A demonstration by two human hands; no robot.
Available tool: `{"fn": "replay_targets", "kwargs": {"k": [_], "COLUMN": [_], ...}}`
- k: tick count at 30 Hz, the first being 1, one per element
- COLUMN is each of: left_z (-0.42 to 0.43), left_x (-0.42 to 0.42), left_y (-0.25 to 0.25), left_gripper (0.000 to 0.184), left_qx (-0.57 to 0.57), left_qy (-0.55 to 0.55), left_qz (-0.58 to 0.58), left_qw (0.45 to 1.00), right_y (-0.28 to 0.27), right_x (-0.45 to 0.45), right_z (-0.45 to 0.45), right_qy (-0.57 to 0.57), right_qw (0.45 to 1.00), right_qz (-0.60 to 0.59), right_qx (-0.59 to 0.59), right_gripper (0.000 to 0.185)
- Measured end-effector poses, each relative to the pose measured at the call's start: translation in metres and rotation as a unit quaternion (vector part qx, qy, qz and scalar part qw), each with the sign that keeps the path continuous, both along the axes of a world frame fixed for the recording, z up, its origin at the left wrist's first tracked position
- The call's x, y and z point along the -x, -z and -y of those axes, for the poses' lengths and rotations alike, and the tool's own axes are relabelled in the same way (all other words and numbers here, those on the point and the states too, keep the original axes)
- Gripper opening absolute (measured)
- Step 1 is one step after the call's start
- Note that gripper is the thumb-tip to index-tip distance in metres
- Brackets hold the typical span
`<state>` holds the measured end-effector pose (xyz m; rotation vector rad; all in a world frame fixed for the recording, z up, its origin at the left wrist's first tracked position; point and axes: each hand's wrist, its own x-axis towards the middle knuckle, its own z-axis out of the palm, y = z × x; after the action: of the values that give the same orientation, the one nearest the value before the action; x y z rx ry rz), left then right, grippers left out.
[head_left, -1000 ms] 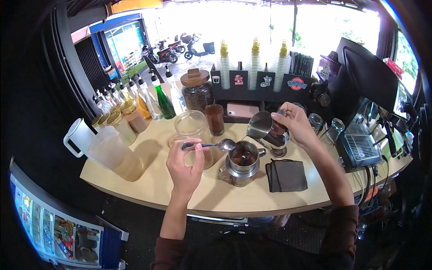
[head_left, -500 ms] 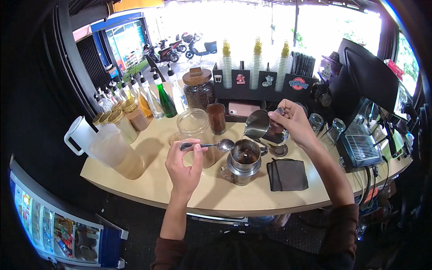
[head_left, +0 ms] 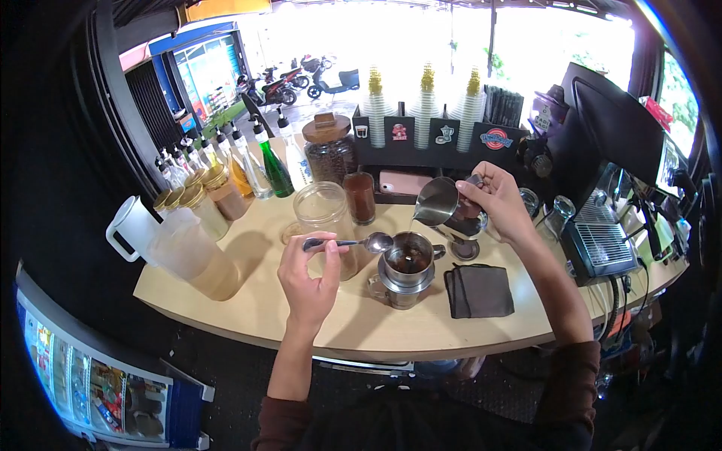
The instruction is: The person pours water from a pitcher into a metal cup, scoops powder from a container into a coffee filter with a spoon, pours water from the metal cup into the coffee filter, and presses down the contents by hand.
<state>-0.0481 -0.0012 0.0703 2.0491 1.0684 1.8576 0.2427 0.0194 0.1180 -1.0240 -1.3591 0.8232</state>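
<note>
My left hand pinches the handle of a metal spoon, whose bowl is beside the rim of a metal coffee filter. The filter sits on a glass mug and holds dark, wet contents. My right hand grips the handle of a small steel pitcher, tilted left, with a thin stream falling from its spout into the filter. An open clear jar stands behind the spoon. A glass of brown liquid is just behind that jar's right side.
A folded dark cloth lies right of the filter. Pitchers, lidded jars and pump bottles line the left side. Behind are a jar of beans and a black cup holder; an espresso machine is at right.
The pitcher has shifted slightly and my right hand has risen a little, with the stream still falling. My left hand and the spoon have stayed nearly in place.
</note>
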Motion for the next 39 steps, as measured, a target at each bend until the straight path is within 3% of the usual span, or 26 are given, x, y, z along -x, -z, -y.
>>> {"fn": "replay_targets", "kwargs": {"k": [24, 27, 33, 39], "left_z": [-0.001, 0.002, 0.004, 0.005], "left_x": [-0.004, -0.005, 0.001, -0.002], "left_y": [0.006, 0.005, 0.007, 0.007], "left_gripper": [0.009, 0.009, 0.009, 0.008], "left_qx": [-0.022, -0.003, -0.015, -0.021], "left_qy": [0.004, 0.013, -0.004, -0.001], "left_qz": [-0.013, 0.009, -0.010, -0.003], "left_qw": [1.000, 1.000, 1.000, 1.000], "right_y": [0.000, -0.001, 0.004, 0.004], "right_x": [-0.006, -0.008, -0.005, -0.011], "right_z": [0.013, 0.015, 0.011, 0.024], "right_qy": [0.041, 0.022, 0.044, 0.043], "right_qw": [0.998, 0.999, 0.997, 0.999], "right_qz": [0.030, 0.039, 0.054, 0.000], "right_qx": [-0.022, -0.005, -0.032, -0.018], "right_gripper": [0.029, 0.019, 0.028, 0.027]}}
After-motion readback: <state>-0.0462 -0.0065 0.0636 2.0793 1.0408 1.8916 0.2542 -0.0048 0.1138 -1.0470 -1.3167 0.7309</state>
